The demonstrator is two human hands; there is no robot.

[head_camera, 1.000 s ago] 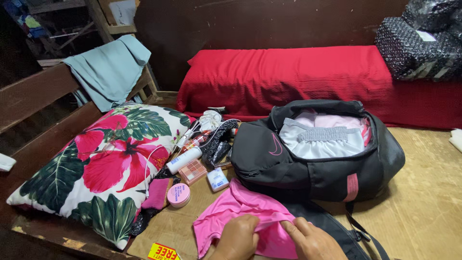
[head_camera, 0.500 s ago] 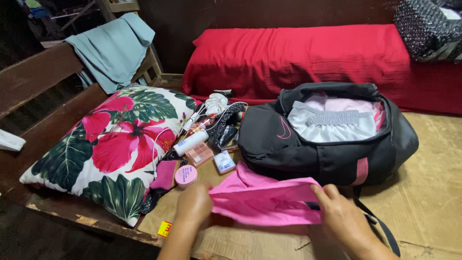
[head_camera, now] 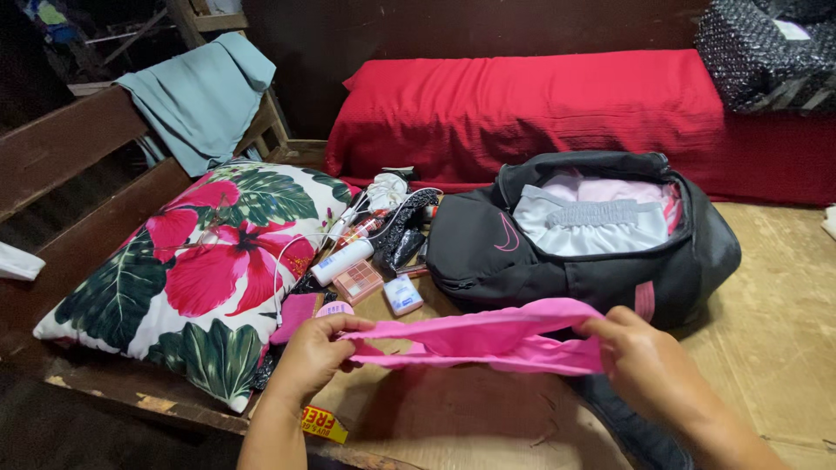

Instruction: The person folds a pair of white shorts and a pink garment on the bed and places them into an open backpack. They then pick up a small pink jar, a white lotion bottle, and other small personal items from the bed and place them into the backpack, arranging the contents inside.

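You've got the pink cloth (head_camera: 475,338) stretched lower center of frame, long axis left-right, off the bench. Left hand (head_camera: 312,352) & right hand (head_camera: 640,361) each pinch an end; black backpack (head_camera: 575,261) just behind.

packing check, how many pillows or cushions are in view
2: a floral pillow at the left beside the toiletries, and a long red cushion behind the black backpack. Others may be hidden out of frame.
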